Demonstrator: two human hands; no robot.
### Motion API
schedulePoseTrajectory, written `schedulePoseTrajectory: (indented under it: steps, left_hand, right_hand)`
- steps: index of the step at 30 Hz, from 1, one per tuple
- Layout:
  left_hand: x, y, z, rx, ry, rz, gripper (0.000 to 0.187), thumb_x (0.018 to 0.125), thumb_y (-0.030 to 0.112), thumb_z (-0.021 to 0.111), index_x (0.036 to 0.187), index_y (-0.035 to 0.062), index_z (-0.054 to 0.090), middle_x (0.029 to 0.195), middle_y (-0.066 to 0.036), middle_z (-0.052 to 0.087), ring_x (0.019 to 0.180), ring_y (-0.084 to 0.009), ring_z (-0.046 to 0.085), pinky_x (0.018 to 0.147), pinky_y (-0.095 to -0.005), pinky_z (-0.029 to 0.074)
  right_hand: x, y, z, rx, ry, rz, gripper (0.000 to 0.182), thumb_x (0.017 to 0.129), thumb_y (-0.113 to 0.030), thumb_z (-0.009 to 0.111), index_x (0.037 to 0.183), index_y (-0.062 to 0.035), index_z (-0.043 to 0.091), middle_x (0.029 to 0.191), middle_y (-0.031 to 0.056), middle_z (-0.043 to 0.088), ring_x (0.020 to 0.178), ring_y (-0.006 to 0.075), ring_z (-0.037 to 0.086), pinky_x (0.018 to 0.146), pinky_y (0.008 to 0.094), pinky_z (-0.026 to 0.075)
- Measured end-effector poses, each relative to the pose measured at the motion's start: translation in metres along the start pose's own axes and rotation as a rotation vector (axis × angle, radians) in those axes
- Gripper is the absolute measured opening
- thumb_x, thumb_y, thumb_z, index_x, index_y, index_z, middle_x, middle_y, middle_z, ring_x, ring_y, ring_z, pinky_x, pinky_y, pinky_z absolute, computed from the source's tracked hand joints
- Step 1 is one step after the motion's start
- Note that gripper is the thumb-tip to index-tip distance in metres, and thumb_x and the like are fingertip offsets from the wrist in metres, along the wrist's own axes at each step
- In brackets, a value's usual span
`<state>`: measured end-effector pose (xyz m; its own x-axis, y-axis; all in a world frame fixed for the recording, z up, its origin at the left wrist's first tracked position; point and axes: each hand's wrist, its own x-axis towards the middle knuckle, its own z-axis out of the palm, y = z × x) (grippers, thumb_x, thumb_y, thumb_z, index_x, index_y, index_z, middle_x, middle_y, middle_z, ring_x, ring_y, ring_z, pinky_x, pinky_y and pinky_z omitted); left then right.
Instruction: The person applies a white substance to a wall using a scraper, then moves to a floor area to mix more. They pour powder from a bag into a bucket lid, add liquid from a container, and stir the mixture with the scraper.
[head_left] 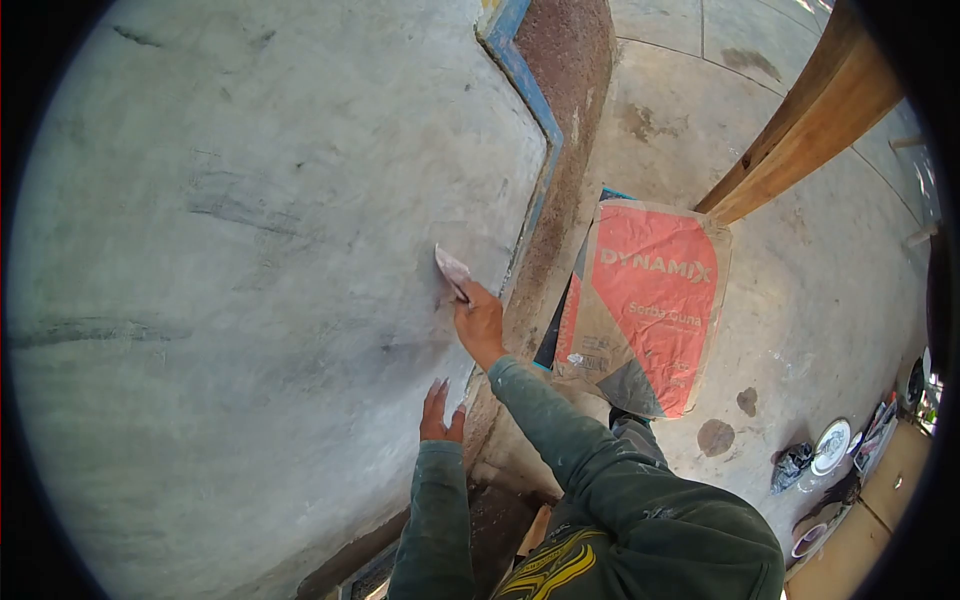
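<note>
A grey, smoothed cement wall [280, 330] with darker streaks takes up the left of the view. My right hand [480, 325] is closed around a small trowel [453, 266] whose pale, smeared blade tapers to a point and lies against the wall. Its handle is mostly hidden by my fingers. Lower down, my left hand [440, 412] holds nothing, its fingers apart and the tips close to the wall surface. Whitish dust shows on the fingertips. A blue painted border [530, 95] runs along the wall's edge, right of my right hand.
A flattened red and brown cement bag [650, 305] lies on the concrete floor [790, 300] beside the wall base. A wooden post [810, 110] stands behind it. At the lower right are a black plastic bag [792, 466], a white round lid [831, 446] and other clutter.
</note>
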<state>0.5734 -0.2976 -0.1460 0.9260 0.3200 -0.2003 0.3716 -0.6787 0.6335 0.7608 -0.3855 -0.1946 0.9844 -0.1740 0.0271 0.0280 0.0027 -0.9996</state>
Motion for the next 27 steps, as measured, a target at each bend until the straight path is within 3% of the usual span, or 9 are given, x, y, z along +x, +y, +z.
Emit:
schedulePoseTrajectory:
  steps: [5,9,13,16,18,20,22,24,27]
  left_hand:
    - [-0.049,-0.069,0.020,0.100,-0.098,-0.042,0.056,0.082,0.013,0.065,0.136,0.0105,0.051,0.143,-0.012,0.044,0.129,-0.0283,0.046,0.099,-0.0405,0.044]
    - [-0.080,-0.104,0.029,0.130,-0.087,-0.004,0.057,0.081,0.016,0.067,0.135,0.0079,0.051,0.139,-0.015,0.049,0.128,-0.0295,0.047,0.103,-0.0374,0.041]
    - [-0.096,-0.102,0.024,0.073,-0.115,-0.082,0.058,0.082,0.020,0.067,0.135,0.0078,0.050,0.139,-0.020,0.047,0.129,-0.0354,0.044,0.110,-0.0401,0.033]
    - [-0.112,-0.116,0.024,0.079,-0.097,-0.074,0.057,0.080,0.016,0.067,0.134,0.0065,0.051,0.134,-0.018,0.052,0.127,-0.0334,0.048,0.107,-0.0379,0.037]
    - [-0.124,-0.120,0.017,0.112,-0.185,-0.112,0.059,0.082,0.022,0.068,0.136,0.0081,0.049,0.140,-0.021,0.046,0.131,-0.0365,0.043,0.110,-0.0416,0.033]
    - [-0.139,-0.139,0.015,0.117,-0.143,-0.075,0.057,0.082,0.020,0.068,0.135,0.0080,0.050,0.137,-0.020,0.049,0.130,-0.0346,0.045,0.108,-0.0398,0.036]
    - [-0.159,-0.164,0.015,0.125,-0.106,-0.038,0.055,0.082,0.018,0.067,0.134,0.0078,0.051,0.135,-0.018,0.052,0.128,-0.0327,0.047,0.107,-0.0379,0.038]
    - [-0.179,-0.189,0.011,0.103,-0.093,-0.069,0.055,0.082,0.018,0.068,0.134,0.0088,0.052,0.135,-0.019,0.051,0.128,-0.0320,0.048,0.105,-0.0375,0.040]
    - [-0.217,-0.213,0.005,0.020,-0.062,-0.076,0.056,0.082,0.018,0.069,0.135,0.0092,0.053,0.135,-0.019,0.051,0.126,-0.0318,0.050,0.103,-0.0386,0.043]
  right_hand:
    - [-0.030,0.020,-0.022,-0.051,-0.202,-0.164,0.019,0.081,0.002,0.060,0.099,-0.0032,0.064,0.090,0.0226,0.064,0.085,0.0390,0.064,0.069,0.0373,0.049]
    - [0.020,0.001,-0.022,0.062,0.159,0.033,0.022,0.077,0.005,0.058,0.097,-0.0036,0.064,0.086,0.0205,0.063,0.083,0.0414,0.061,0.069,0.0429,0.049]
    - [0.012,-0.019,0.017,0.073,0.190,-0.120,0.023,0.077,0.005,0.058,0.098,-0.0030,0.063,0.088,0.0213,0.063,0.085,0.0411,0.061,0.071,0.0424,0.049]
    - [-0.049,-0.030,0.019,-0.073,0.075,-0.141,0.023,0.077,0.005,0.058,0.098,-0.0023,0.063,0.091,0.0212,0.064,0.086,0.0413,0.061,0.072,0.0430,0.049]
    - [-0.078,-0.012,0.006,-0.034,-0.134,-0.178,0.019,0.081,0.001,0.061,0.099,-0.0034,0.063,0.096,0.0221,0.065,0.083,0.0365,0.065,0.073,0.0372,0.049]
    - [-0.064,0.000,-0.004,-0.029,0.005,-0.218,0.017,0.079,0.004,0.057,0.094,-0.0016,0.063,0.089,0.0195,0.065,0.088,0.0410,0.062,0.073,0.0432,0.050]
    - [-0.010,-0.016,-0.011,-0.089,0.191,-0.048,0.018,0.082,0.001,0.056,0.098,-0.0016,0.065,0.091,0.0206,0.066,0.089,0.0395,0.062,0.074,0.0406,0.050]
    - [0.044,-0.012,-0.005,0.014,0.319,-0.094,0.027,0.084,-0.001,0.055,0.108,-0.0030,0.066,0.095,0.0202,0.068,0.090,0.0343,0.065,0.077,0.0360,0.050]
    - [0.061,0.003,0.008,0.165,0.156,0.096,0.035,0.083,0.001,0.054,0.115,-0.0056,0.066,0.099,0.0182,0.069,0.091,0.0263,0.067,0.081,0.0320,0.049]
